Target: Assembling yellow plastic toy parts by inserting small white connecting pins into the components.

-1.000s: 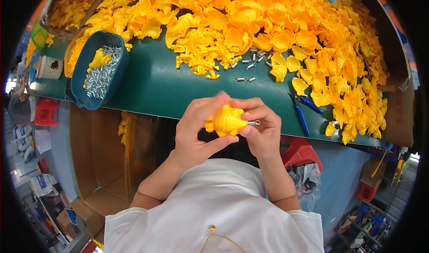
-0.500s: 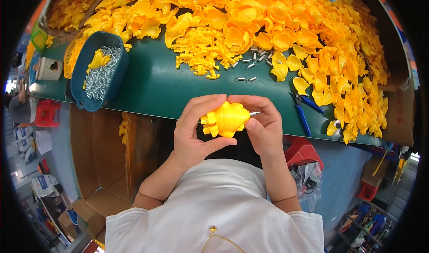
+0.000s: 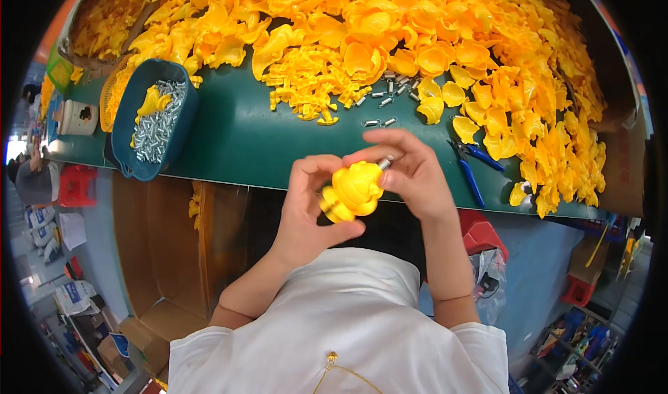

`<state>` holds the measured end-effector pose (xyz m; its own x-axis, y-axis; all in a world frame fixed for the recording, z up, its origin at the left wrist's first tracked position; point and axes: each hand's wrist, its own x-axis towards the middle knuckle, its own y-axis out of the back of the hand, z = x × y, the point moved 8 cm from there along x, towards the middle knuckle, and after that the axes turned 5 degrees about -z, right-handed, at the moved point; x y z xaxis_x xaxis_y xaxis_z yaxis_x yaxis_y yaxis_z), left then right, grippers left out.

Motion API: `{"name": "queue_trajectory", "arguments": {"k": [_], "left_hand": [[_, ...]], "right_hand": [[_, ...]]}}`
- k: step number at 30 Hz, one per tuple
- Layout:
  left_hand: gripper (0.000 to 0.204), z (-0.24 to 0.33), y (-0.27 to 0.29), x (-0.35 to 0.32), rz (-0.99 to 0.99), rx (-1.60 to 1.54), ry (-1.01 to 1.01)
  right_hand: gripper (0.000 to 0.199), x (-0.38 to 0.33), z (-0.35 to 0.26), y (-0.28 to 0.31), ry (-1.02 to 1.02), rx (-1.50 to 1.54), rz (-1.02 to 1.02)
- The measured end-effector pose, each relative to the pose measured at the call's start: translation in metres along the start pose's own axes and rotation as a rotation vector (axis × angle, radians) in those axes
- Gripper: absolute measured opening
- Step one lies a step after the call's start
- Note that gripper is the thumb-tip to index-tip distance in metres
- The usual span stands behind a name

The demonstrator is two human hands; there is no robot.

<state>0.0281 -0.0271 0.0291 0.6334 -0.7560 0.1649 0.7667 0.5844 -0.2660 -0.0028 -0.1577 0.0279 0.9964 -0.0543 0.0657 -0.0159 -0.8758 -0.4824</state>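
Over the table's near edge I hold a yellow plastic figure (image 3: 355,187), rounded, with small parts jutting from its lower left. My left hand (image 3: 304,210) grips it from the left, thumb below and fingers above. A metal spring (image 3: 385,162) sticks out at the figure's upper right. My right hand (image 3: 416,175) pinches there, thumb against the figure beside the spring and the forefinger raised. Its other fingers are partly hidden behind.
A large heap of yellow plastic shells (image 3: 445,18) covers the back and right of the green table (image 3: 229,126). Small yellow parts (image 3: 306,81) and loose springs (image 3: 379,123) lie mid-table. Blue-handled pliers (image 3: 472,182) lie right; a blue basin (image 3: 122,133) holds springs at left.
The figure has tilted, its spring end now pointing up to the right. My right hand has shifted up and right, its forefinger lifting off. My left hand keeps its grip.
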Motion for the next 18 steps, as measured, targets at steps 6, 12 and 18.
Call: {"name": "queue_trajectory", "arguments": {"k": [6, 12, 18], "left_hand": [[0.050, -0.031, -0.028, 0.000, -0.150, -0.791, 0.469], [0.067, -0.024, -0.012, 0.014, 0.079, -0.582, 0.333], [0.076, -0.019, -0.007, 0.018, 0.045, -0.413, 0.264]], "right_hand": [[0.041, 0.015, 0.003, -0.017, -0.300, -0.070, -0.200], [0.052, -0.007, -0.038, -0.017, 0.185, -0.861, 0.065], [0.042, -0.012, -0.034, -0.031, 0.220, -0.967, -0.021]]}}
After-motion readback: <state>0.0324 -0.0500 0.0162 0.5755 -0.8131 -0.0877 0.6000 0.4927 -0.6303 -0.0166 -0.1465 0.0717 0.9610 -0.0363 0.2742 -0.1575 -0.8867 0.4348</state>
